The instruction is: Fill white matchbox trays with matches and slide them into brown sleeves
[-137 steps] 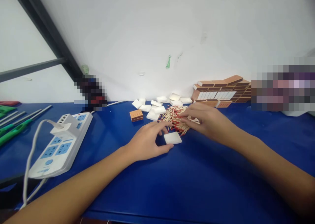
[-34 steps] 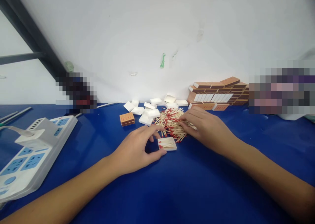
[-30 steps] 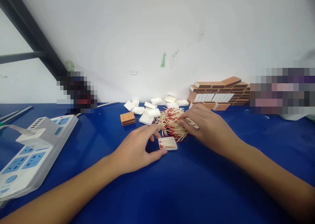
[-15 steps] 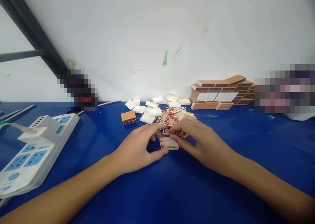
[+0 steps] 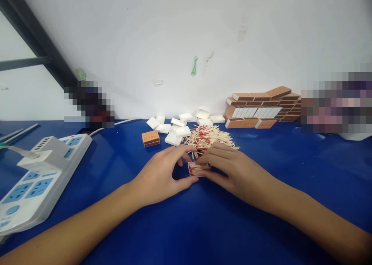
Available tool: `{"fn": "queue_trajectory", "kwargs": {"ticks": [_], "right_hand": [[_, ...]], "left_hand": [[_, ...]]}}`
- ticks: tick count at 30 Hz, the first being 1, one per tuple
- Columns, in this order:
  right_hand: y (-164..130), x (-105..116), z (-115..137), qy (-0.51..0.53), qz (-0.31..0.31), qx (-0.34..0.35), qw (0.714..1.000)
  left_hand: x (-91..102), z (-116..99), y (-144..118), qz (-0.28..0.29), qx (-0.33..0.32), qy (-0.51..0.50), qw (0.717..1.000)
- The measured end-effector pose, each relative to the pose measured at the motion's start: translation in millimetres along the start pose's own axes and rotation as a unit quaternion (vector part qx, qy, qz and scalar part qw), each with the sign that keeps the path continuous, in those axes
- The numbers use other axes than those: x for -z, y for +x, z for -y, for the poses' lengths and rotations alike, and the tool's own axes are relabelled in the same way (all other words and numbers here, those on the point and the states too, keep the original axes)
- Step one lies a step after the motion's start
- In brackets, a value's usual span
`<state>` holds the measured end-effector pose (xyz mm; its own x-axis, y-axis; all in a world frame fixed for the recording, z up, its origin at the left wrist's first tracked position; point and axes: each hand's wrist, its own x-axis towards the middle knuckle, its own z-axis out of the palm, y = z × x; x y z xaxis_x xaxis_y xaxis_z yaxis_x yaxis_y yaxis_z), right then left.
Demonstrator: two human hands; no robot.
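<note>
Blue table (image 5: 203, 226), left hand (image 5: 162, 174) and right hand (image 5: 229, 168) cupped around matchbox tray (image 5: 197, 168)

1. The right hand (image 5: 229, 168) covers most of the small white tray (image 5: 195, 169), so how full it is cannot be told
2. The left hand (image 5: 162, 174) hides the tray's near-left corner
3. The power strip (image 5: 40, 179) is cut off by the left edge
4. Two patches are pixelated: one by the wall (image 5: 90, 104), one at the right (image 5: 337, 102)
5. Print on the orange matchbox (image 5: 151, 137) is too small to read
6. Both forearms leave the bottom edge
</note>
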<state>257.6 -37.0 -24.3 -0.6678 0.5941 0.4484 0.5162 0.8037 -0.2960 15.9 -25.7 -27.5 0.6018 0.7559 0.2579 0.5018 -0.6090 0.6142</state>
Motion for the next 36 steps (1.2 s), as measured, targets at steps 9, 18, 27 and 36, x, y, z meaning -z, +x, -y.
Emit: {"fn": "queue_trajectory", "kwargs": {"ticks": [9,18,27,36], "right_hand": [[-4.5,6.5,-0.1,-0.027,0.045,-0.063,0.997],[-3.6,5.3,-1.3,0.011,0.055,-0.084,0.995],[-2.5,-2.4,1.0,0.059,-0.004,-0.076,0.995],[0.5,5.0,8.6,0.081,-0.053,-0.126,0.987]], "left_hand": [[-0.2,-0.9,-0.5,0.000,0.008,0.011,1.000],[0.2,0.1,-0.5,0.004,0.015,-0.007,1.000],[-0.5,0.1,-1.0,0.003,0.009,-0.002,1.000],[-0.3,-0.5,-0.6,0.001,0.000,0.000,1.000]]}}
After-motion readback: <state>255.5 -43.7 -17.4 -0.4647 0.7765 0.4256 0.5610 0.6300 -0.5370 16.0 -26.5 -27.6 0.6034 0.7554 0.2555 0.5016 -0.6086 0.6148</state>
